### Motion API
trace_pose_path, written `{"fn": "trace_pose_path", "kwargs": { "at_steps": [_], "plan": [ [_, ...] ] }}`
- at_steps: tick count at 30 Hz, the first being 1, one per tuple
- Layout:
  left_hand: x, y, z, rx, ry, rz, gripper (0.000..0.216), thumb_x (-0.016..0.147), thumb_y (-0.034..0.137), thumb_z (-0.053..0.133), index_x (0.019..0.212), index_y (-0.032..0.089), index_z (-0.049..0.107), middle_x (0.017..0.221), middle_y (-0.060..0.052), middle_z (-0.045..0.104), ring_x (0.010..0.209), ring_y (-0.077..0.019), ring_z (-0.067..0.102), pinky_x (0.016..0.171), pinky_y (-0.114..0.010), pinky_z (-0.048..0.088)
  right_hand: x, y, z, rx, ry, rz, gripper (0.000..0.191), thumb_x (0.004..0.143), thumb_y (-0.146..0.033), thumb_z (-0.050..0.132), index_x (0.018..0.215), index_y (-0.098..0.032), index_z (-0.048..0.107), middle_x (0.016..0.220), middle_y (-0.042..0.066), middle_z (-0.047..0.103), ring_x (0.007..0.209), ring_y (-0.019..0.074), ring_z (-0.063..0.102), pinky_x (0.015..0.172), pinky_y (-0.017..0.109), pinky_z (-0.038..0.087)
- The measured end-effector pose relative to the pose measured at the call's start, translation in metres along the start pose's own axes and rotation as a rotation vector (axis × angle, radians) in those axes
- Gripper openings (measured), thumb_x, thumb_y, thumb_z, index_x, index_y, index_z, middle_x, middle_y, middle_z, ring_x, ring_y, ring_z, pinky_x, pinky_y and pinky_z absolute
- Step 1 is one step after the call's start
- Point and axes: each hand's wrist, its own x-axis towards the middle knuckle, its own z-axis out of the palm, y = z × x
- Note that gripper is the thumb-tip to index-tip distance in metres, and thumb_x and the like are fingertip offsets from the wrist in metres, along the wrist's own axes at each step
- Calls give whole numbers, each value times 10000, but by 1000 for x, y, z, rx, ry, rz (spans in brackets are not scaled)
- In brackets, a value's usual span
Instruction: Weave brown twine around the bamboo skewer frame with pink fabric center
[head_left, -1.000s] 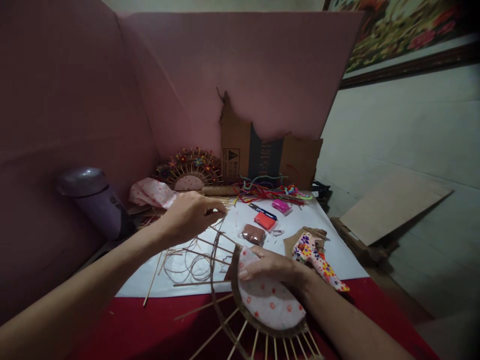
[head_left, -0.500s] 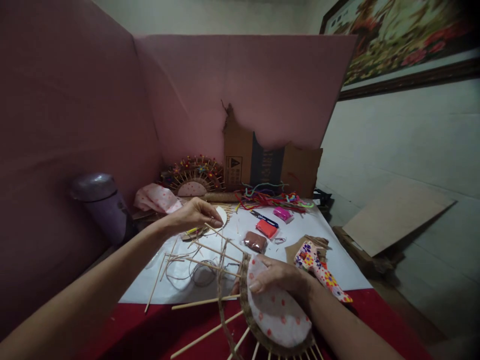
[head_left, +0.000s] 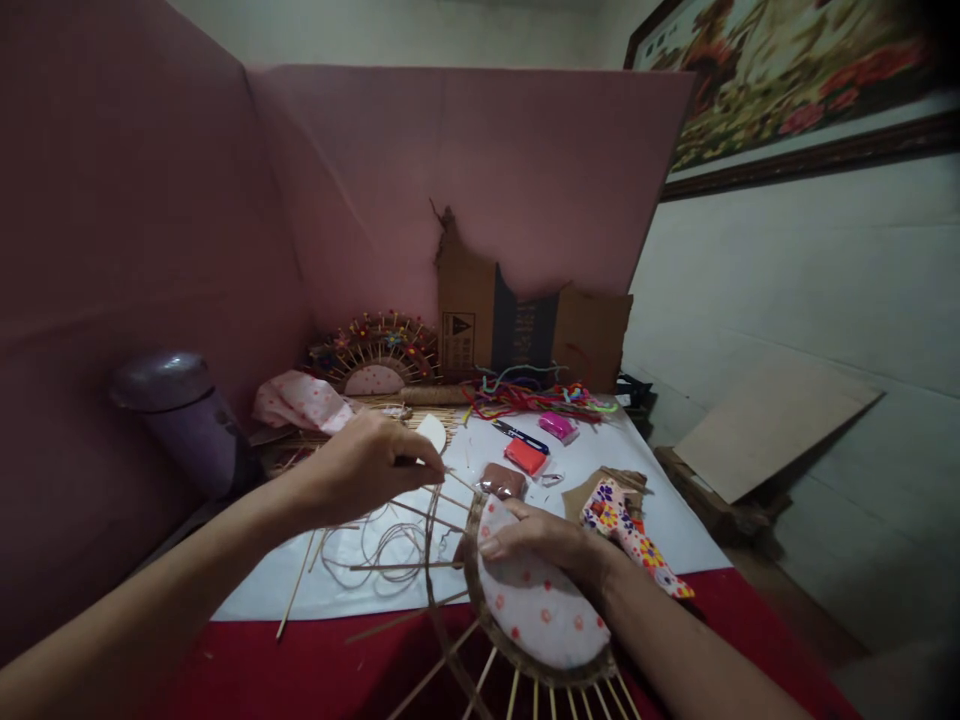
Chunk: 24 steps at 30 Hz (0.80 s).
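My right hand (head_left: pixel 551 545) grips a half-round fan-like piece (head_left: pixel 540 600) covered in white cloth with red dots, its thumb lying on the cloth. Wooden sticks (head_left: pixel 427 500) radiate from the piece's brown twine-wrapped rim. A strand of brown twine (head_left: pixel 430 560) crosses the sticks on the left side. My left hand (head_left: pixel 375 455) is closed in a pinch at the twine by the outer end of the topmost stick; its fingertips partly hide what they hold. Loose coils of twine (head_left: pixel 390 550) lie on the white sheet below that hand.
A glue gun with flowered covering (head_left: pixel 637 540) lies right, near cardboard scrap. Clay packets in brown (head_left: pixel 502 481), red (head_left: pixel 526 457) and magenta (head_left: pixel 558 428) lie ahead, beside a blue cutter (head_left: pixel 521 436). Behind are pipe cleaners (head_left: pixel 525 400) and a finished-looking fan (head_left: pixel 375 365). A purple bottle (head_left: pixel 187 430) stands left.
My left hand has come nearer and slightly lower, over the stick's outer end. The twine across the sticks has shifted. The whole view has moved slightly.
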Motion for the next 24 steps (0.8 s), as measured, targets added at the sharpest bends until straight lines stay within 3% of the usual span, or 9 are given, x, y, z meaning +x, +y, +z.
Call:
{"fn": "trace_pose_path", "kwargs": {
  "at_steps": [5, 10, 13, 16, 21, 24],
  "plan": [
    [-23, -6, -6, 118, 24, 70, 218, 799, 233, 500, 848, 225, 712, 675, -11, 699, 561, -102, 592, 557, -186, 411, -2, 1, -1, 26, 29, -17, 255, 552, -212, 677, 743, -121, 535, 564, -24, 568, 433, 66, 502, 422, 173, 373],
    [-30, -17, -17, 78, -17, -13, 227, 818, 241, 491, 903, 220, 701, 685, -8, 691, 591, -94, 593, 554, -169, 398, -7, -3, 1, 19, -36, -19, 229, 554, -197, 658, 741, -106, 562, 575, -8, 575, 451, 68, 502, 444, 181, 367],
    [-30, -15, -20, -124, 15, -100, 220, 811, 249, 498, 891, 190, 694, 734, -23, 680, 656, -106, 576, 590, -183, 409, -10, -4, 2, 32, -78, -17, 175, 553, -196, 652, 669, -117, 547, 517, -28, 537, 434, 64, 479, 430, 177, 349],
    [-30, -16, -16, -405, 24, -193, 210, 783, 276, 529, 856, 171, 696, 653, -14, 617, 556, -88, 488, 491, -183, 367, -10, -2, 0, 60, -117, -47, 174, 546, -205, 658, 644, -130, 535, 507, -27, 526, 485, 88, 512, 457, 189, 368],
    [-34, -30, 7, -775, -17, -339, 227, 687, 300, 616, 836, 156, 709, 427, 68, 333, 400, -45, 191, 364, -195, 150, -9, 1, -3, 90, -119, -74, 178, 544, -207, 665, 653, -136, 544, 533, -12, 545, 586, 132, 569, 521, 216, 407],
    [-38, -34, 25, -904, -1, -398, 229, 661, 299, 638, 828, 158, 706, 439, 65, 346, 410, -47, 190, 376, -200, 141, -9, -1, -3, 90, -127, -65, 193, 539, -209, 673, 677, -136, 560, 544, -10, 557, 594, 138, 576, 523, 219, 412]
  ]
}}
